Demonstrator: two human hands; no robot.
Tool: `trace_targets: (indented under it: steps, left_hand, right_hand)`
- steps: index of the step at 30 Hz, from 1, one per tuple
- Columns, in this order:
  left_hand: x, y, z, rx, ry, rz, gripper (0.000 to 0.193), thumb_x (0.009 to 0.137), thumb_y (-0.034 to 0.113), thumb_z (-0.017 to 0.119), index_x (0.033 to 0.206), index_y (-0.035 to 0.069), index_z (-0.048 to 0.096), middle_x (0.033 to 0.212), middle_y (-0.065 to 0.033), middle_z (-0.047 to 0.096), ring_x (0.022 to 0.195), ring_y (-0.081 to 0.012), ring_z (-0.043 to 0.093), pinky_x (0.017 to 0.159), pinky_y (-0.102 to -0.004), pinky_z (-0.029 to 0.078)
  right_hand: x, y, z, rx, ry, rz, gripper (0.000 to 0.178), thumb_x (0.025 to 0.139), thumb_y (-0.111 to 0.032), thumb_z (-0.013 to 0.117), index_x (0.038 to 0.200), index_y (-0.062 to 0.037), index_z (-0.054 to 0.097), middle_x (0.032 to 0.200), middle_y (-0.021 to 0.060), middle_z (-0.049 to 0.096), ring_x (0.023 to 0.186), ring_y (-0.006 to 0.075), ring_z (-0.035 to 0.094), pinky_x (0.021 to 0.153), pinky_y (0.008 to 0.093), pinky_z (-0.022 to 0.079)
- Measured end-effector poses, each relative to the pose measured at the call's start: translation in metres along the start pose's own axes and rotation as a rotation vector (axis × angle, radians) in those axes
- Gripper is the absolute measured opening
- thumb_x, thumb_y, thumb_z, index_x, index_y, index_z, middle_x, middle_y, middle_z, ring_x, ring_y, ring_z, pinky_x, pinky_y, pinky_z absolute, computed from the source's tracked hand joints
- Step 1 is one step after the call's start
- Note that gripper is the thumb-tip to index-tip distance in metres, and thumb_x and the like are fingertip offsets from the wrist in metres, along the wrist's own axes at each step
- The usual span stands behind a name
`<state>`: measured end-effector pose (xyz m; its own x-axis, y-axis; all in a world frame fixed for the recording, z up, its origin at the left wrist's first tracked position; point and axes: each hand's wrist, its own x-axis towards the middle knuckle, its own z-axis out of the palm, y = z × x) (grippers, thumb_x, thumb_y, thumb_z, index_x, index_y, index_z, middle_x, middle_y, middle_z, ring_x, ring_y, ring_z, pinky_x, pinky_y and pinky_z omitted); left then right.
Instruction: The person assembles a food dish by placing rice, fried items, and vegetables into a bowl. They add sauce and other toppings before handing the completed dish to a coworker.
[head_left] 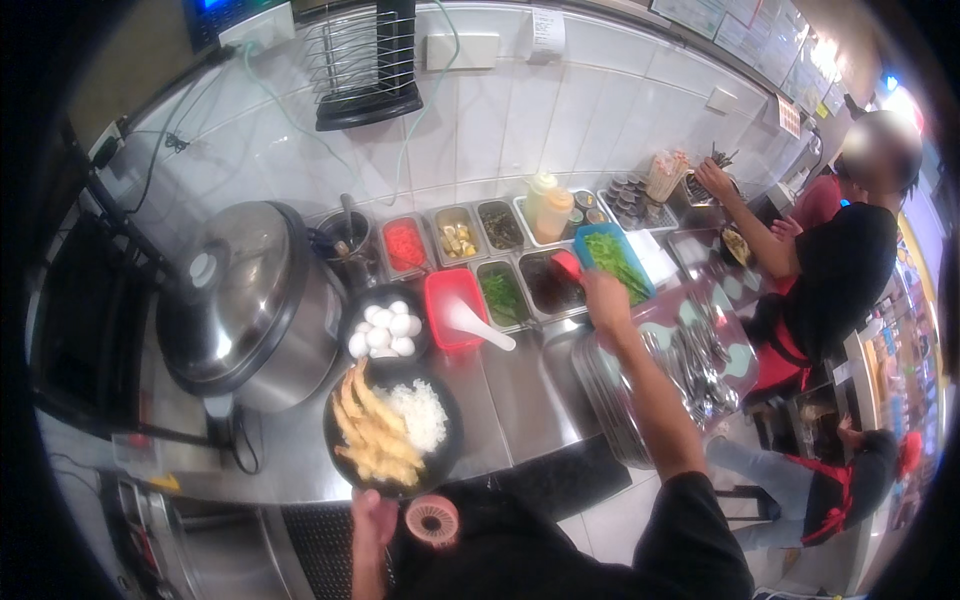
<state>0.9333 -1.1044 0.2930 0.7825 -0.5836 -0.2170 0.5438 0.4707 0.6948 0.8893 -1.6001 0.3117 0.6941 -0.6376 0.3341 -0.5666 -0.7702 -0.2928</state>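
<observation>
A black bowl (452, 452) sits at the counter's near edge, with several long tempura prawns (375, 430) on its left and white rice (417, 415) on its right. My left hand (372, 515) is at the bowl's near-left rim, closed on it, its fingertips partly hidden. My right hand (605, 298) reaches forward, closed round the handle of a red ladle (566, 264). The ladle's head is over a metal pan of dark sauce (550, 290). Beside that pan are a blue tub of green leaves (615, 262) and a pan of chopped greens (500, 295).
A large steel cooker (245, 300) stands left. White eggs (385, 330) fill a dark bowl; a red tub (450, 340) holds a white rice paddle (482, 325). Squeeze bottles (550, 212) stand behind. Trays of cutlery (690, 355) lie right, near a co-worker in black (845, 260).
</observation>
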Motion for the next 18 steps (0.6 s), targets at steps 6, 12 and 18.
trace_targets:
  steps: [6,12,18]
  left_hand:
    - [0.005,0.0,-0.001,0.021,-0.019,-0.027,0.082,0.072,0.032,0.07,0.141,0.005,0.034,0.138,-0.0087,0.047,0.126,-0.0243,0.047,0.107,-0.0401,0.037]
    - [0.008,0.004,0.003,0.093,-0.035,-0.033,0.08,0.074,0.036,0.07,0.139,0.003,0.036,0.136,-0.0095,0.049,0.122,-0.0234,0.051,0.102,-0.0404,0.042]
    - [0.046,-0.004,0.019,0.136,-0.088,-0.112,0.069,0.078,0.033,0.069,0.133,0.001,0.042,0.127,-0.01,0.054,0.113,-0.023,0.056,0.094,-0.0397,0.047]
  right_hand:
    - [-0.01,-0.018,0.043,0.05,-0.14,0.186,0.026,0.088,-0.018,0.06,0.075,0.0033,0.066,0.074,0.0256,0.065,0.072,0.0354,0.068,0.063,0.0438,0.052]
    - [-0.021,-0.021,0.036,0.974,-0.114,0.704,0.036,0.096,-0.018,0.049,0.065,-0.0009,0.056,0.059,0.0082,0.056,0.047,0.0135,0.052,0.04,0.0294,0.039]
    - [-0.032,-0.005,0.03,1.379,-0.009,0.869,0.026,0.099,-0.019,0.047,0.081,-0.0017,0.054,0.062,0.0033,0.05,0.045,0.0095,0.041,0.037,0.0238,0.033]
